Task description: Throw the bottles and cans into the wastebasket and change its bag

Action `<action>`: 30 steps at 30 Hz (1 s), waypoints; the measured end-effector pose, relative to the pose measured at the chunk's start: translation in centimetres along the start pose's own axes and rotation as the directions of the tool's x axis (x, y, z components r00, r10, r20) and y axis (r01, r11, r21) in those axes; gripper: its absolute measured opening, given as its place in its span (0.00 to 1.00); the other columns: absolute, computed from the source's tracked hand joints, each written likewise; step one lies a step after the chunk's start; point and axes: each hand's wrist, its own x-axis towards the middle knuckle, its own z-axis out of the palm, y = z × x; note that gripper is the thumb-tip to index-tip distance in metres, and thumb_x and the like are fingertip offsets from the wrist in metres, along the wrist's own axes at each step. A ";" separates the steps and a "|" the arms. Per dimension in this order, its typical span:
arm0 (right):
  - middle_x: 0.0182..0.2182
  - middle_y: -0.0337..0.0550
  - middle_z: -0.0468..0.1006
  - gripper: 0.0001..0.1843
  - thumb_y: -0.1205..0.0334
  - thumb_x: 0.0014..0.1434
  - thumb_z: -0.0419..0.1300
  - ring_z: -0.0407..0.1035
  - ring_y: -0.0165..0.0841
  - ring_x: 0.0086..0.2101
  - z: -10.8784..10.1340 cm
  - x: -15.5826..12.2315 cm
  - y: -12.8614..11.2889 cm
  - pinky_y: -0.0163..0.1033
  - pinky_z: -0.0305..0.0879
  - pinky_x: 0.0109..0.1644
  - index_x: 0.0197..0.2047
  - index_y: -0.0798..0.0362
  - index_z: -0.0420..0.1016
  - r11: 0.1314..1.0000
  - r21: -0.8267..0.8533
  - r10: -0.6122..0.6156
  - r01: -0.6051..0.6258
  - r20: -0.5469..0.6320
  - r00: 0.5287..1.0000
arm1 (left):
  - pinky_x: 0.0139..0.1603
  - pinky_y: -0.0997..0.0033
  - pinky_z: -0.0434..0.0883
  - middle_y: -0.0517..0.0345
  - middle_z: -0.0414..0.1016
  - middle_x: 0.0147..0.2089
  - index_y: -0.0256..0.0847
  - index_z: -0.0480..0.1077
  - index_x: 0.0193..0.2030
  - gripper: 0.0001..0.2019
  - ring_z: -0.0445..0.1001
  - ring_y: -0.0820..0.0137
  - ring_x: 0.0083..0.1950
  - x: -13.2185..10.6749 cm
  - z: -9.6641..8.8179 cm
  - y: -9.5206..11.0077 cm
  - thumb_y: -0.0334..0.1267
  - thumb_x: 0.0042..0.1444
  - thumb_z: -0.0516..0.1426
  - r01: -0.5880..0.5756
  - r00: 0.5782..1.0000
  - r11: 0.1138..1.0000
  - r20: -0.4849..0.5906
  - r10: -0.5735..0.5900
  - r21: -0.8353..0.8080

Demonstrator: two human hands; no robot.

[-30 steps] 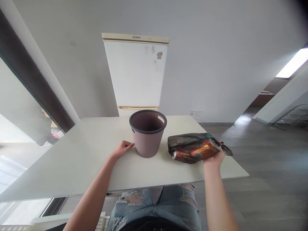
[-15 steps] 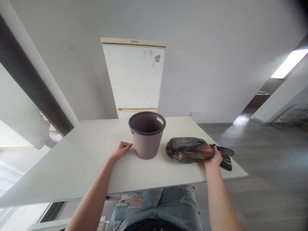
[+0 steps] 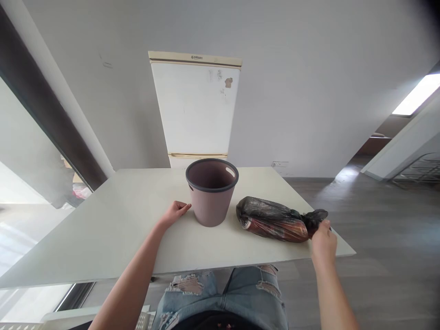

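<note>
A dusty-pink trash bin point(image 3: 210, 201) with a dark grey rim and handle slots stands upright on the white table. My left hand point(image 3: 174, 214) rests on the table just left of it, fingers curled in and nothing visible in them; its fingertips come close to the bin wall. To the right of the bin lies a dark, see-through plastic bag point(image 3: 271, 220) on its side, with something reddish-orange inside that I cannot make out. At the bag's bunched end my right hand point(image 3: 324, 240) is closed on the gathered plastic; the fingertips are partly hidden.
The white table point(image 3: 113, 229) spans the view, its right corner just past my right hand. Behind its far edge stands a white fridge point(image 3: 195, 110) against a grey wall with a low socket point(image 3: 280, 163). My legs in torn jeans point(image 3: 223, 298) are below the near edge.
My right hand has shifted right and slightly toward me, to the bag's bunched end. The bag's right part has swung nearer, and its loose end is now gathered. My left hand stays put.
</note>
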 end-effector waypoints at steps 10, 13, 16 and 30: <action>0.43 0.56 0.77 0.22 0.56 0.43 0.60 0.68 0.64 0.58 -2.8 1.8 1.7 0.73 0.58 0.65 0.42 0.51 0.79 0.854 -0.327 -0.428 0.404 -0.003 0.904 | 0.29 0.68 0.43 0.66 0.42 0.23 0.43 0.48 0.22 0.31 0.42 0.76 0.27 0.0 0.0 0.0 0.62 0.61 0.56 -0.006 1.000 1.000 0.002 0.006 0.001; 0.39 0.53 0.77 0.19 0.53 0.36 0.64 0.70 0.68 0.52 -2.6 2.5 3.0 0.81 0.56 0.59 0.35 0.47 0.77 0.879 -0.341 -0.323 0.334 0.090 0.942 | 0.29 0.69 0.43 0.66 0.43 0.23 0.43 0.48 0.22 0.31 0.42 0.75 0.27 0.0 0.0 -0.3 0.64 0.61 0.56 -0.013 1.000 1.000 0.000 0.013 -0.005; 0.34 0.53 0.73 0.11 0.51 0.38 0.60 0.72 0.68 0.50 -2.4 2.6 4.1 0.76 0.62 0.54 0.28 0.42 0.70 0.855 -0.372 -0.388 0.361 0.003 0.922 | 0.29 0.69 0.43 0.66 0.43 0.23 0.43 0.49 0.22 0.31 0.42 0.75 0.27 0.0 -0.1 -0.4 0.64 0.61 0.56 -0.016 1.000 1.000 -0.002 0.016 -0.004; 0.31 0.57 0.76 0.16 0.44 0.37 0.65 0.76 0.69 0.49 -8.0 5.2 1.9 0.69 0.70 0.53 0.31 0.37 0.72 0.920 -0.357 -0.155 0.160 0.044 0.987 | 0.29 0.68 0.43 0.66 0.43 0.23 0.43 0.49 0.21 0.32 0.42 0.76 0.27 0.1 -0.1 -0.9 0.65 0.62 0.55 -0.007 1.000 0.999 0.000 0.007 0.035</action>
